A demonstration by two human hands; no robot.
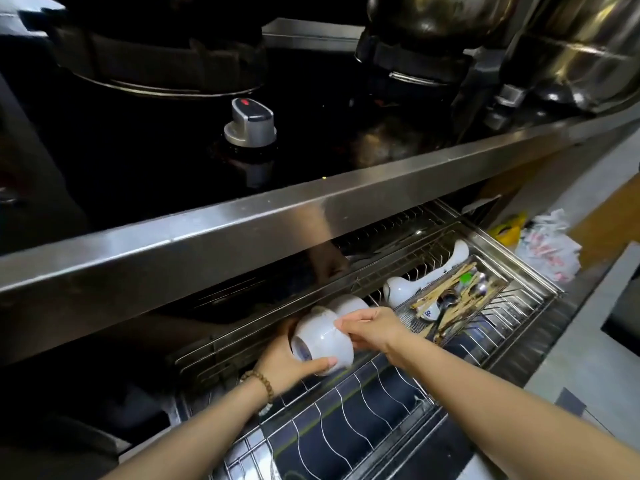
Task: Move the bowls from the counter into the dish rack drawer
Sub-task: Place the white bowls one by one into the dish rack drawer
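Note:
A white bowl (323, 342) lies tipped on its side over the back left of the wire dish rack drawer (349, 410). My left hand (289, 363) holds it from below, thumb across its lower side near the foot ring. My right hand (372, 329) pinches its upper side from the right. Another white bowl (348, 303) stands on edge in the rack just behind the held one.
A steel counter edge (277, 220) overhangs the drawer, with a stove knob (250, 123) and pots above. In the drawer's right part sit white ladles (426, 275) and a cutlery tray (453, 303) with chopsticks and spoons. Plastic bags (547, 247) lie at right.

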